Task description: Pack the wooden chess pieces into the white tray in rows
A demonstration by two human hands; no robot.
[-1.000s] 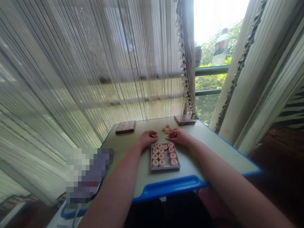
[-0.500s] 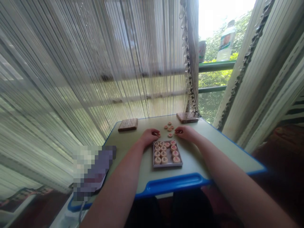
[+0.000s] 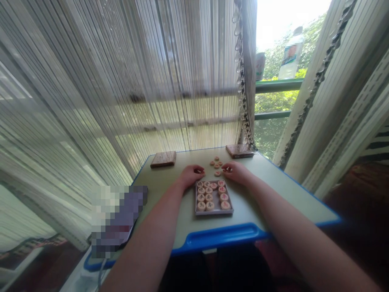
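My left hand [image 3: 192,174] rests on the table left of the loose pieces, its fingers pinched on a round wooden Chinese chess piece [image 3: 203,173]. My right hand [image 3: 235,171] is across from it, beside the small group of red-marked pieces [image 3: 216,166]. Its fingers are curled together, and what is at their tips is too small to make out. A single loose piece [image 3: 217,173] lies between both hands. Just nearer to me, a shallow open box [image 3: 216,211] holds rows of black-marked pieces on the left and red-marked ones on the right, with a gap between them.
Flat brown wood-patterned boxes lie at the table's back left [image 3: 163,159] and back right [image 3: 239,151]. A blurred-out device [image 3: 127,219] with a cable is at the left edge. The pale table has a blue rim with a molded tray [image 3: 221,236]. String curtains hang behind.
My right hand has shifted slightly left, toward the loose pieces. My left hand stays almost in place, and the pieces in the box look the same.
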